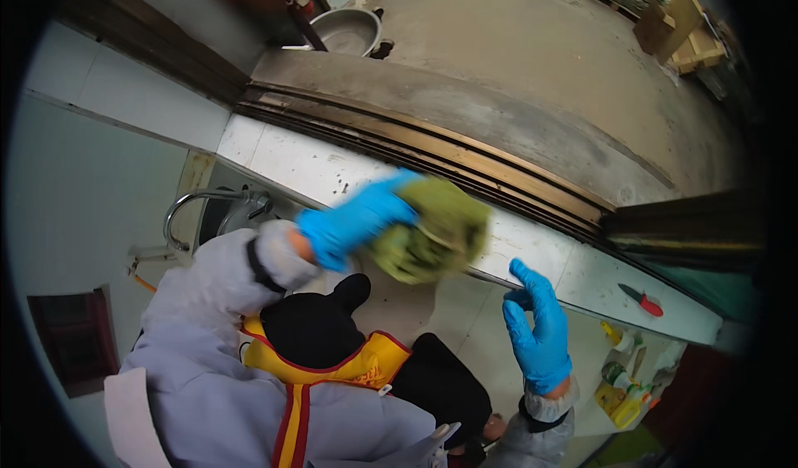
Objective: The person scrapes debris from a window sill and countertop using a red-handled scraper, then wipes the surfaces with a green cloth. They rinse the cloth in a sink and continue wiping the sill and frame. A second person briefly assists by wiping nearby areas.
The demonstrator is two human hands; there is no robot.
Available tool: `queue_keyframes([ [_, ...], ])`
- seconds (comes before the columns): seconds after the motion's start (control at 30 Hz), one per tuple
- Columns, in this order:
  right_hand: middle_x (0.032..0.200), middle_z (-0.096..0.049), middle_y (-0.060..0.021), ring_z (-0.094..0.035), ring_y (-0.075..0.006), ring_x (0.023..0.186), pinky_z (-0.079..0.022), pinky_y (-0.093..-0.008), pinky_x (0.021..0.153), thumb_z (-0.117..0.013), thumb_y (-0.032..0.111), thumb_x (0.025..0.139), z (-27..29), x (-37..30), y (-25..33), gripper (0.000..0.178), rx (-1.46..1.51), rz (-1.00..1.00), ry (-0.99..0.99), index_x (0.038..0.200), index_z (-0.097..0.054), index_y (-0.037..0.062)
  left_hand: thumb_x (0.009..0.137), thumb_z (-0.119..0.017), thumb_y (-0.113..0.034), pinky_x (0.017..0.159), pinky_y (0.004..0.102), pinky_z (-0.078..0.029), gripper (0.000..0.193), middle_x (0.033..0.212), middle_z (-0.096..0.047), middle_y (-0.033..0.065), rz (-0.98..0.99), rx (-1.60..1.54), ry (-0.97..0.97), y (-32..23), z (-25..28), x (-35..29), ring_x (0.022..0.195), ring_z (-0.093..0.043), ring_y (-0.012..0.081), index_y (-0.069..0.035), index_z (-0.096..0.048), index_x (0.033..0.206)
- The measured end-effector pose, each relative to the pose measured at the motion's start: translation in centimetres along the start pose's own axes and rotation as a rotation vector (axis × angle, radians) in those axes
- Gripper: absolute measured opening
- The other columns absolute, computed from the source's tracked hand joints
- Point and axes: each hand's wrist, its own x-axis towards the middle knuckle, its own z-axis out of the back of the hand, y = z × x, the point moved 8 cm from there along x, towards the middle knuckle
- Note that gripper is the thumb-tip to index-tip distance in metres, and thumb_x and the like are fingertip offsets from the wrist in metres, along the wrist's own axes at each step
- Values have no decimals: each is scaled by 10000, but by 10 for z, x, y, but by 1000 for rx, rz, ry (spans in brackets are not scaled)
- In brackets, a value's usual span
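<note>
My left hand [357, 219], in a blue glove, grips a crumpled olive-green cloth [432, 231]. Motion blurs both the hand and the cloth. They are over the front edge of a white tiled sill [283, 156], which has dark specks on it. My right hand [536, 331], gloved in blue too, is held just in front of the sill to the right of the cloth. Its fingers are bent a little and apart, with nothing in them. A small knife [640, 299] with a red handle lies on the sill farther right.
Metal sliding-window tracks [432, 156] run along the sill's far side. A curved faucet [199, 198] rises by a sink at left. Several bottles [622, 381] stand low at right. Beyond the window are a round metal basin [345, 32] and wooden boxes [682, 32].
</note>
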Motion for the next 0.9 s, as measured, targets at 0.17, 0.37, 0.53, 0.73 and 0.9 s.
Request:
queue_keyframes([
  [0.17,958,-682,-146,-676,-280,827,-536,-342,750,-640,90,902,-8,-3,30,305,-72,-35,140,1204,-655,55,846,-514,-31,955,294,-472,416,1195,-628,47,-330,424,-610,-88,205,-70,1079,-595,164,-30,-593,1254],
  [0.37,1000,-694,-153,-685,-299,839,-543,-353,730,-630,110,909,-34,5,100,233,82,66,83,1128,-689,59,793,-665,-152,862,375,-508,317,1052,-660,144,-366,1459,-742,-108,245,-15,973,-636,294,-81,-689,1101],
  [0.53,942,-701,-158,-690,-239,799,-542,-315,697,-601,86,940,-56,22,127,211,441,88,-88,1113,-689,3,759,-721,-182,793,427,-528,223,987,-677,99,-821,1389,-379,-64,66,41,904,-649,302,-181,-738,982],
  [0.73,847,-679,-165,-644,-218,663,-519,-313,682,-507,160,982,-41,9,154,282,500,242,-475,1011,-657,-77,774,-670,-156,725,444,-525,190,947,-642,136,-1053,1495,-33,-17,-188,120,914,-633,332,-150,-715,958],
  [0.9,840,-652,-119,-577,-174,644,-468,-279,629,-492,176,991,-16,-2,145,281,515,150,-799,969,-660,-48,872,-617,-242,890,455,-490,303,1146,-619,188,-575,1172,592,52,-237,96,1089,-578,378,-97,-680,1130],
])
